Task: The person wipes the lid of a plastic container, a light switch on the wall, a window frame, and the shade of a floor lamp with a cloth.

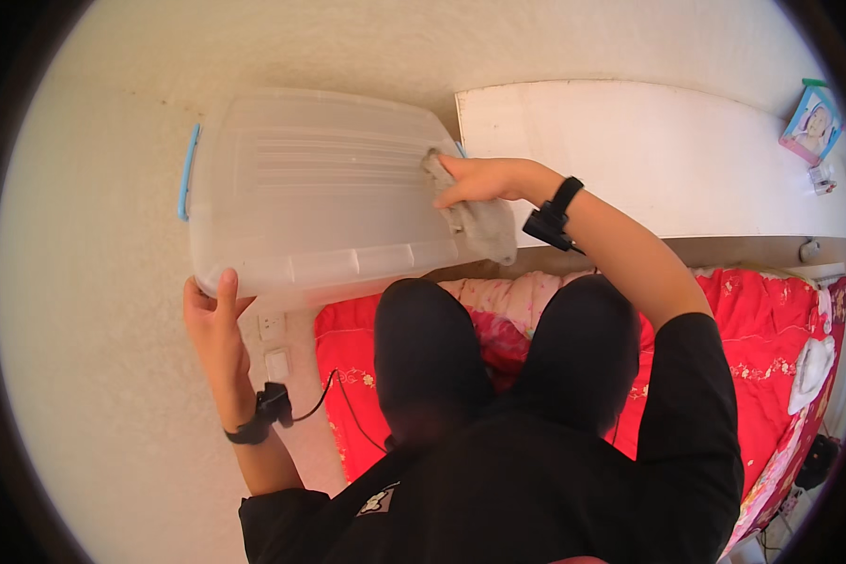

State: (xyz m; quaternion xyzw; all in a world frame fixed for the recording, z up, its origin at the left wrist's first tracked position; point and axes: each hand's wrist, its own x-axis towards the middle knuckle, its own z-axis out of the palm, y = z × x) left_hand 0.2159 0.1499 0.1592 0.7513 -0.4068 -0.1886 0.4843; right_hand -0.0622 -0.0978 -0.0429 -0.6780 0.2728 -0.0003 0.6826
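Note:
A large translucent plastic storage box [324,190] is before me, against the wall. A light blue handle [188,173] shows at its left end. My left hand [218,317] grips the box's near left corner, thumb up and fingers partly behind the plastic. My right hand [483,182] holds a crumpled grey cloth [483,229] at the box's right end. The cloth hangs down past the near right corner. A black strap with a small device circles each wrist.
To the right is a white board-like surface [606,162], with a framed photo [812,127] and a small clear item [822,179] at its far end. Red floral bedding [733,366] lies beneath my knees. A white cloth [812,374] rests at its right edge. Wall sockets [276,363] sit below the box.

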